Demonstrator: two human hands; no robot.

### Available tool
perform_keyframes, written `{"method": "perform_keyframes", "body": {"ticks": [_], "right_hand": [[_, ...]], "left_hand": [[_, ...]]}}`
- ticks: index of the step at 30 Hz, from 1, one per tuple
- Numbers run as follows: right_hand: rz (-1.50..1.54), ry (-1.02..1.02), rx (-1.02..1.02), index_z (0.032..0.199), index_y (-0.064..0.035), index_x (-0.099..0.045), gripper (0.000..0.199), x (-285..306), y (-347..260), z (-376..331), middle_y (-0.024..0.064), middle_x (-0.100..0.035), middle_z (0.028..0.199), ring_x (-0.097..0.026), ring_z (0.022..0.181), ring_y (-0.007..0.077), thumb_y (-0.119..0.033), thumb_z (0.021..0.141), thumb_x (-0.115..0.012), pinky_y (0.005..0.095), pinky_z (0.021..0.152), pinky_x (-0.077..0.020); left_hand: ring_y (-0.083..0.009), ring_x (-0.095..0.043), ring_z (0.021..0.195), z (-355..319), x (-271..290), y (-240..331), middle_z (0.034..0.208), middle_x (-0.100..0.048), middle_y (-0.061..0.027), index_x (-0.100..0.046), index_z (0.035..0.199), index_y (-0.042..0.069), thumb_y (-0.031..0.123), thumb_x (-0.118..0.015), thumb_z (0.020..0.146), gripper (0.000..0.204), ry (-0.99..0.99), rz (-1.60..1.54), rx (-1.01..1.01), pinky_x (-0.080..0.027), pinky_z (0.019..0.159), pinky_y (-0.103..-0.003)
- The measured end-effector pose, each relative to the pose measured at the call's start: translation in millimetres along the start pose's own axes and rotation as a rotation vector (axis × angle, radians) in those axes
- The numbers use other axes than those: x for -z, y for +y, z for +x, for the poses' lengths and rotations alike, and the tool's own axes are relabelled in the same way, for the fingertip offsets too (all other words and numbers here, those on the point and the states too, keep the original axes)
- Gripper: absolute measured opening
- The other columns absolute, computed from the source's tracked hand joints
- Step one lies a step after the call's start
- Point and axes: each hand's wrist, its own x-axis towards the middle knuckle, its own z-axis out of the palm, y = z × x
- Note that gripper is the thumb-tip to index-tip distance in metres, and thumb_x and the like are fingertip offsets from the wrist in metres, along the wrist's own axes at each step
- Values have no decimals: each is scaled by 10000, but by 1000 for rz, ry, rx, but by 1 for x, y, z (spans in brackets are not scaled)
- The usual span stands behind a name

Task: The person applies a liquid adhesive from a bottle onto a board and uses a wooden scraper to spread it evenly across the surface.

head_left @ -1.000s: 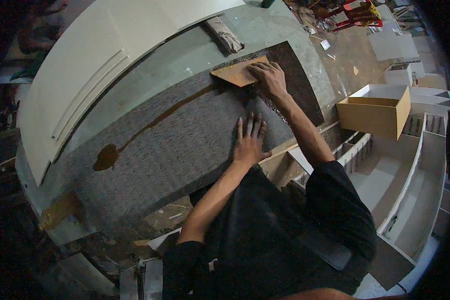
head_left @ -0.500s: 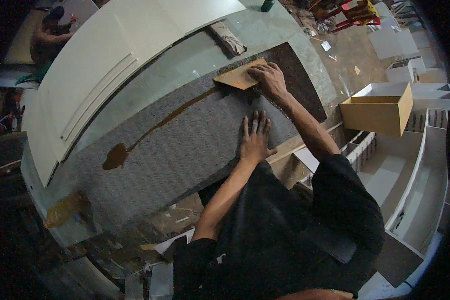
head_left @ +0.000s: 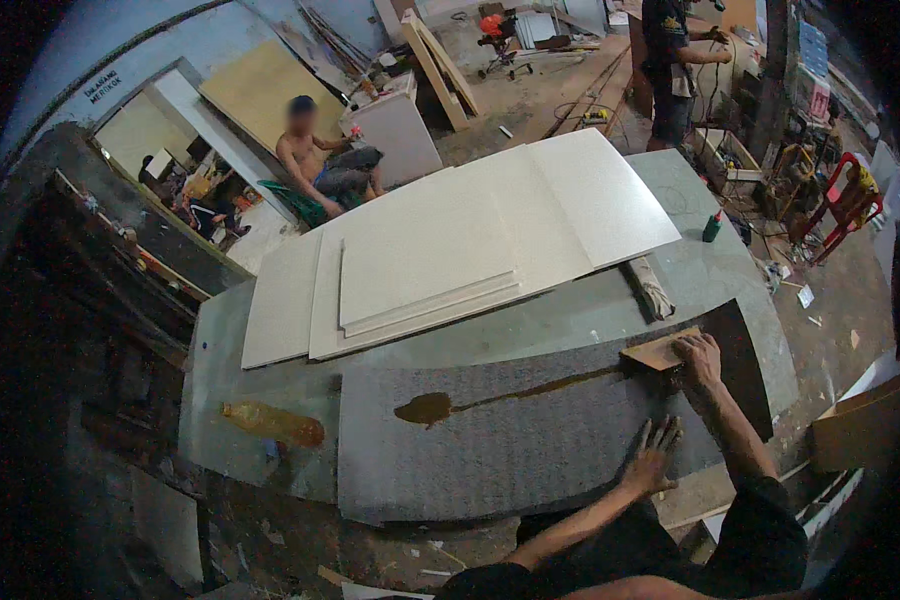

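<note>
While grey sheeting (head_left: 470, 465) overlies the table (head_left: 530, 326), someone (head_left: 305, 152) sits beyond.

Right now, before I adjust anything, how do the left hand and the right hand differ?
Grip: the right hand holds the end of a flat tan piece; the left hand holds nothing.
Pose: the right hand's fingers are bent over the piece, while the left hand's are spread on the gray sheet.
Place: the right hand reaches farther from the body than the left hand.
Shared: both are bare and over the sheet's right half.
</note>
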Motion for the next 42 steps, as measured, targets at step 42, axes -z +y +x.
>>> {"method": "perform_keyframes", "body": {"ticks": [42], "right_hand": [[-60, -505, -80, 1076, -129, -723, 261, 139, 6, -264, 146, -683, 1098, -693, 917, 349, -106, 828, -645, 465, 711, -567]], "left_hand": [[-429, -344, 1438, -95, -11, -42, 1533, -398, -248, -404, 1482, -39, 518, -657, 905, 841, 313, 175, -26, -247, 1189, -550]]}}
